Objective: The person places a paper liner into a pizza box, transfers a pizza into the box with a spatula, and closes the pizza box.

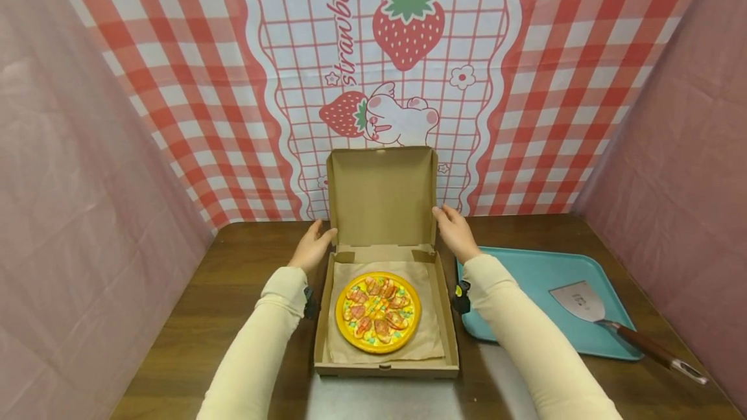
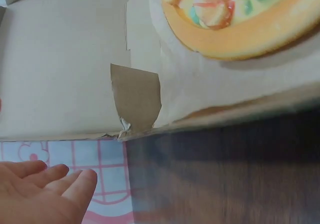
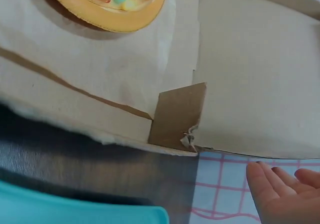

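Note:
A brown cardboard pizza box (image 1: 388, 371) stands on the table with its lid (image 1: 385, 196) raised at the back. Inside, on brown paper (image 3: 125, 59), lies a toy-like pizza (image 1: 378, 312) with a thick orange-yellow crust. My left hand (image 1: 312, 249) is beside the lid's left edge, fingers extended, with nothing in its grasp. On the opposite side my right hand (image 1: 458, 235) has its fingertips right at the lid's right edge. Both wrist views show relaxed fingers of the left hand (image 2: 45, 194) and right hand (image 3: 287, 194) just outside the lid.
To the right of the box lies a teal tray (image 1: 525, 264). A pizza server (image 1: 578, 300) with a dark handle rests across it, the handle reaching past the tray's front right corner. Behind the wooden table (image 1: 192, 303) hangs a strawberry-patterned checked cloth (image 1: 525, 115).

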`<state>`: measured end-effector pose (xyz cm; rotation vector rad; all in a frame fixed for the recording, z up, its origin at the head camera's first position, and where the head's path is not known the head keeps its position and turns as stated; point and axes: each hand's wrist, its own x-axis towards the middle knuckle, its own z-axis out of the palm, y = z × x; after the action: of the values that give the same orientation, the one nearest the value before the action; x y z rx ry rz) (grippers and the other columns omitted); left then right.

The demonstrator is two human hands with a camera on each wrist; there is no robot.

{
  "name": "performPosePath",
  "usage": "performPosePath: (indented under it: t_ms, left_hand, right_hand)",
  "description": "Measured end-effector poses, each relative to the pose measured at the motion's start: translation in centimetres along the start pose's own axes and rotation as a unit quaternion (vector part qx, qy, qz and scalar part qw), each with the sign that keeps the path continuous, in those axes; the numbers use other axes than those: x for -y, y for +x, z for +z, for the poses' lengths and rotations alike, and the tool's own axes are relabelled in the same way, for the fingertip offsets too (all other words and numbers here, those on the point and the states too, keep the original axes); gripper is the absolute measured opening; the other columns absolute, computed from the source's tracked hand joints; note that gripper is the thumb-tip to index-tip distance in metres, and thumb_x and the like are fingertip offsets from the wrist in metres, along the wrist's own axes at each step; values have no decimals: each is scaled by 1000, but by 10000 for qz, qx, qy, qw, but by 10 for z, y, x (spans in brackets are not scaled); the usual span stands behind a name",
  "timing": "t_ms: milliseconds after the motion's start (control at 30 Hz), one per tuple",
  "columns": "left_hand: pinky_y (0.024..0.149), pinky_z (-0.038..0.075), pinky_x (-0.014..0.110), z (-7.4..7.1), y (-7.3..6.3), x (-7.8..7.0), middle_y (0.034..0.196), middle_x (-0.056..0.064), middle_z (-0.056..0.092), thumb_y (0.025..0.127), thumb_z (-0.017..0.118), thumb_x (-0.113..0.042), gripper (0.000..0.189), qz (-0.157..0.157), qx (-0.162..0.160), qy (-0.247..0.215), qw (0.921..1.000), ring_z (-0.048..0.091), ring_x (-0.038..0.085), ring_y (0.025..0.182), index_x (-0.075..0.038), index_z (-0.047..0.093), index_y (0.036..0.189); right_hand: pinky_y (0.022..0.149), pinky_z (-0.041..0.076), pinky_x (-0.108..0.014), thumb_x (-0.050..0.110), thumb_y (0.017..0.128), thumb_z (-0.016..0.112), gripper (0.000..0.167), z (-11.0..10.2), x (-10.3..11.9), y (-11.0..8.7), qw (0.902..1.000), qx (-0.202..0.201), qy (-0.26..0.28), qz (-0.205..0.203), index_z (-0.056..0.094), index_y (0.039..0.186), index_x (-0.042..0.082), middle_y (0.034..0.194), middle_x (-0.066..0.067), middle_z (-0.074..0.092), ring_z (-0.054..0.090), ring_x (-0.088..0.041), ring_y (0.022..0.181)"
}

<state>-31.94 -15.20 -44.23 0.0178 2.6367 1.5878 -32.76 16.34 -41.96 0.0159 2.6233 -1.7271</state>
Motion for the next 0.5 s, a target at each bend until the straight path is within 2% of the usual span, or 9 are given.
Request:
performPosePath:
  t_ms: [133,433,500]
  left_hand:
    - [123,19,50,6,6,-3,162,24,16,102,42,-42,75,-180,163,-209,9995,18,39,150,-1,10,156]
    - [123,18,51,14,10,-5,162,23,17,103,39,-44,73,-438,213,-411,9980,19,38,150,-6,9,158]
    - [123,19,52,16,11,-5,162,23,18,103,39,-44,72,-423,171,-451,9979,20,38,149,-5,11,157]
  right_hand:
    - [125,14,-47,43,106,28,67,5,-4,7,9998,-5,-167,135,19,155,-1,162,-20,19,16,-36,151]
    - [125,16,-44,51,105,19,71,13,-9,10,9997,3,-157,206,23,154,1,161,-18,24,19,-34,150]
    - [124,20,-46,50,105,18,71,14,-10,10,9997,7,-26,241,22,154,0,162,-18,22,20,-35,150]
